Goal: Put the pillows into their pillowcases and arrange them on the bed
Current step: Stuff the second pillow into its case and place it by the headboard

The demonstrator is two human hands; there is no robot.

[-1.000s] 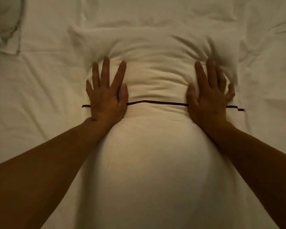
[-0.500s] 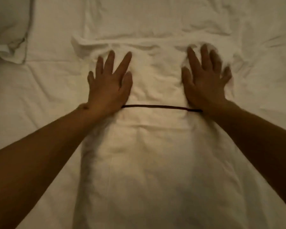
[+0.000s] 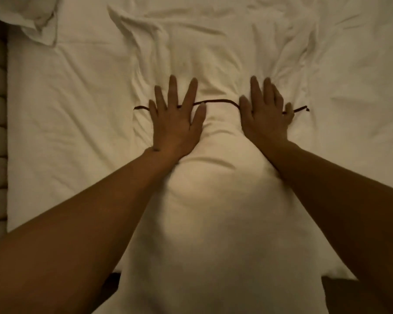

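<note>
Two hands flat here, fingers spread, gripping nothing: your left hand and right hand press the plump white pillow in its white pillowcase, mid-bed on the rumpled white sheet. Push unevenly and the loose end probably bunches. Count: one dark trim line, one second white pillow top left.

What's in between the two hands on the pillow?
In the head view, between the left hand and the right hand there is bare white pillowcase, crossed by a thin dark stripe running from hand to hand.
</note>
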